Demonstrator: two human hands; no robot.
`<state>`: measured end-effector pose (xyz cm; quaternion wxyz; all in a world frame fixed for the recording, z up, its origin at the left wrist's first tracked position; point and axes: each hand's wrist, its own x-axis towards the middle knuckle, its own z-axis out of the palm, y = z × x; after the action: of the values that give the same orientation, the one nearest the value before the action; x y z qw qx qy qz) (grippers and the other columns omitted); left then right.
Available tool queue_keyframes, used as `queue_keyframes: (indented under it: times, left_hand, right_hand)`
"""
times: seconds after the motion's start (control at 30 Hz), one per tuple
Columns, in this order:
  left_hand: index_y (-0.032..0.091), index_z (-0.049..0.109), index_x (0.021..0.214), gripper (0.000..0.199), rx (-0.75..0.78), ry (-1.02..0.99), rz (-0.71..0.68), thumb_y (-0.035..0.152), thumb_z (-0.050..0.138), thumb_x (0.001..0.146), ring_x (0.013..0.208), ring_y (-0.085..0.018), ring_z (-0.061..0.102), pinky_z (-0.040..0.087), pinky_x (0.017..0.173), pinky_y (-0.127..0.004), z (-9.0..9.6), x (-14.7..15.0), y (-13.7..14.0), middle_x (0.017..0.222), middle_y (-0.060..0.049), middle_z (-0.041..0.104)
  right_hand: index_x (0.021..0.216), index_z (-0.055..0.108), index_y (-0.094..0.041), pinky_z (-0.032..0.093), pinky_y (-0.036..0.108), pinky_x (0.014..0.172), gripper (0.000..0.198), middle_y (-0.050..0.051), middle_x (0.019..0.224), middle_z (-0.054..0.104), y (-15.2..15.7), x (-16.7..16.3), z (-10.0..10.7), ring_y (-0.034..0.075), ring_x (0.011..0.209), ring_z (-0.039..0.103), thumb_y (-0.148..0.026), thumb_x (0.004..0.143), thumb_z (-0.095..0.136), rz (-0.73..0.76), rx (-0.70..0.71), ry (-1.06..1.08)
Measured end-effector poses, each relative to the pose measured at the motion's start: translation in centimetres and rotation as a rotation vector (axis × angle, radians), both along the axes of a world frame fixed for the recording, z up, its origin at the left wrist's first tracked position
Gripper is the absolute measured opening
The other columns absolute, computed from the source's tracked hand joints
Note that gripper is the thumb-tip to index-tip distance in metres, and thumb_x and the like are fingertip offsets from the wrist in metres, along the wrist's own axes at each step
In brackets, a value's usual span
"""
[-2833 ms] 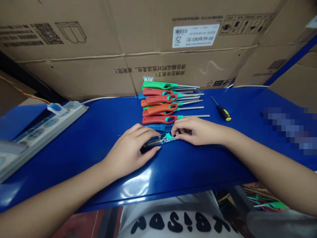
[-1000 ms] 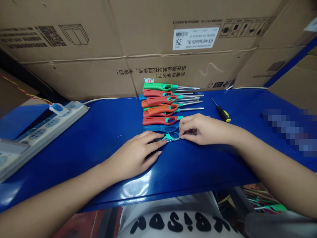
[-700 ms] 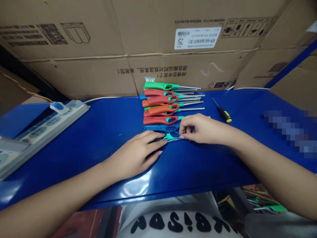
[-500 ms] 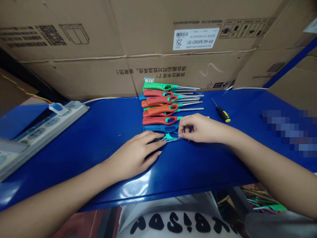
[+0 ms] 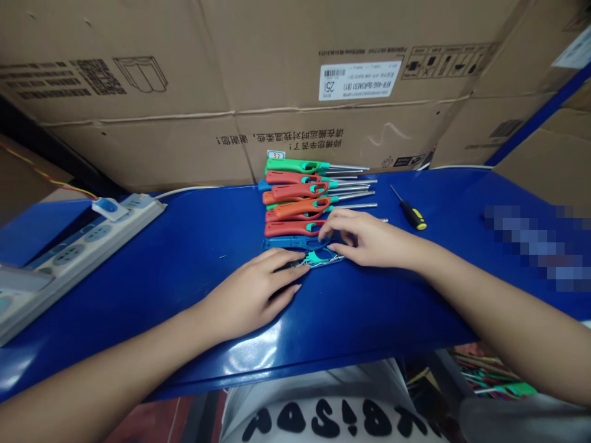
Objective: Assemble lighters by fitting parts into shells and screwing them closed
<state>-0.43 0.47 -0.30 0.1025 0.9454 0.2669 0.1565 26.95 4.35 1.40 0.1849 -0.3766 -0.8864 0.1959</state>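
An opened blue gas lighter with a green trigger [image 5: 318,256] and thin wires lies on the blue tabletop between my hands. My left hand [image 5: 258,289] grips its handle end; the fingers cover much of that part. Over the front end hovers my right hand [image 5: 369,239], with thumb and forefinger apart and nothing visible between them. Just behind lies a separate blue shell half [image 5: 289,242], partly under the right fingers. Beyond it, a red lighter [image 5: 289,229] and an orange lighter [image 5: 300,208] belong to a row of several lighters with metal tubes.
A black-and-yellow screwdriver [image 5: 412,214] lies to the right. On the left is a white power strip [image 5: 83,243] with a plug in it. A tall cardboard box [image 5: 277,61] stands along the back. A tiny pin-like piece [image 5: 222,256] lies left of the lighters.
My right hand's fingertips have moved slightly left and parted, off the wire end where they were pinched. My left hand stays on the opened lighter. The view has shifted slightly.
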Motion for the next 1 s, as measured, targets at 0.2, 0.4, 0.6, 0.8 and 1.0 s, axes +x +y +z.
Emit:
queue_keyframes:
  times: [0.2,0.4,0.6,0.8,1.0]
  left_hand:
    - [0.020,0.060,0.141,0.040,0.001,-0.009,-0.016,0.020,0.050,0.102,0.129,-0.027,0.057,0.052,0.107,-0.047,-0.3,-0.1,0.0,0.141,-0.014,0.060]
    - [0.021,0.064,0.134,0.036,0.030,-0.105,0.000,0.019,0.054,0.100,0.122,-0.023,0.064,0.056,0.103,-0.040,-0.2,-0.3,-0.1,0.136,-0.011,0.065]
    - [0.017,0.064,0.134,0.037,0.249,-0.247,0.097,0.020,0.064,0.097,0.126,-0.027,0.060,0.050,0.109,-0.048,1.0,-0.8,0.9,0.134,-0.013,0.066]
    - [0.015,0.069,0.123,0.029,0.166,-0.257,0.102,0.024,0.067,0.096,0.105,-0.022,0.068,0.058,0.094,-0.038,1.1,-0.8,1.0,0.114,-0.011,0.074]
    - [0.015,0.071,0.120,0.028,0.058,-0.237,0.107,0.026,0.068,0.095,0.100,-0.022,0.069,0.059,0.090,-0.037,0.7,-0.6,0.7,0.108,-0.009,0.074]
  right_hand:
    - [0.102,0.071,-0.023,0.049,0.031,0.083,0.014,0.007,0.121,0.058,0.6,0.2,-1.3,0.018,0.097,0.063,-0.021,0.092,0.061,-0.022,0.075,-0.079]
    - [0.096,0.068,-0.018,0.047,0.027,0.070,0.011,0.004,0.090,0.067,0.7,-0.1,-0.7,0.015,0.079,0.061,-0.027,0.093,0.062,-0.053,0.139,0.116]
    - [0.094,0.069,-0.015,0.051,0.026,0.055,0.028,0.003,0.077,0.066,0.3,-0.7,0.1,0.011,0.057,0.056,-0.042,0.088,0.066,-0.221,-0.387,0.430]
    - [0.114,0.068,-0.015,0.049,0.026,0.057,0.034,0.002,0.080,0.064,-0.1,-0.8,0.3,0.011,0.062,0.057,-0.039,0.091,0.063,-0.109,-0.488,0.349]
    - [0.115,0.071,-0.018,0.048,0.027,0.071,0.038,0.005,0.100,0.065,0.2,-0.4,-0.3,0.014,0.082,0.058,-0.039,0.084,0.077,0.122,-0.134,0.169]
